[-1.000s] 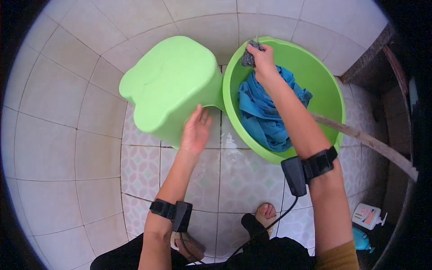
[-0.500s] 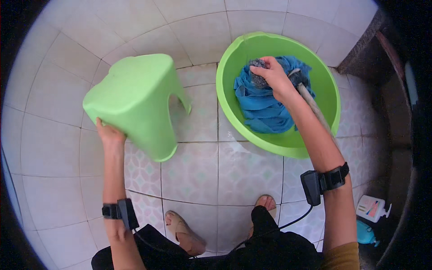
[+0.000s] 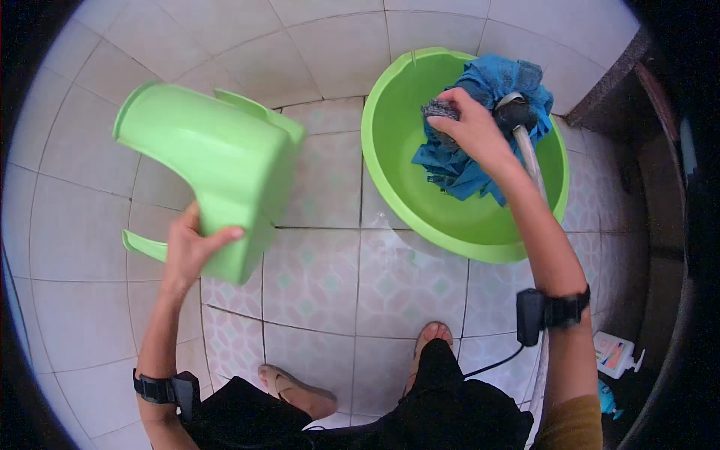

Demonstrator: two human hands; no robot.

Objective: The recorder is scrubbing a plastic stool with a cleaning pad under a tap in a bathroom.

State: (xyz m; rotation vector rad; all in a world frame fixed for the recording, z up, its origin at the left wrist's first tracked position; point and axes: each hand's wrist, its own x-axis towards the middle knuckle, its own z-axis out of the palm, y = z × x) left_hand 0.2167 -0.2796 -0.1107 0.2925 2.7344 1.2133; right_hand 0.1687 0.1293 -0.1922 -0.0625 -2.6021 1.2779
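Note:
My left hand (image 3: 187, 249) is closed on a light green plastic stool (image 3: 206, 146), its thumb lying over the surface. The stool is tipped over, with its legs toward the left. Over the light green basin (image 3: 442, 236), my right hand (image 3: 480, 129) grips a dark grey wiry scouring pad (image 3: 439, 110). Crumpled blue cloth (image 3: 457, 169) is bunched at the basin's far right side. A dark, round-headed shower head (image 3: 514, 112) rests against the cloth, and its pale hose (image 3: 531, 154) runs back beside my right forearm.
Pale patterned tiles (image 3: 311, 289) cover the floor, with a wet patch near the basin. White tiled walls (image 3: 82, 247) close in on the left and far sides. A white pump bottle (image 3: 613, 354) and a turquoise bottle (image 3: 607, 400) stand at the lower right.
The stool has been turned in my left hand, its legs swinging up to the left. The blue cloth has shifted to the far right of the basin. The right hand keeps the scouring pad.

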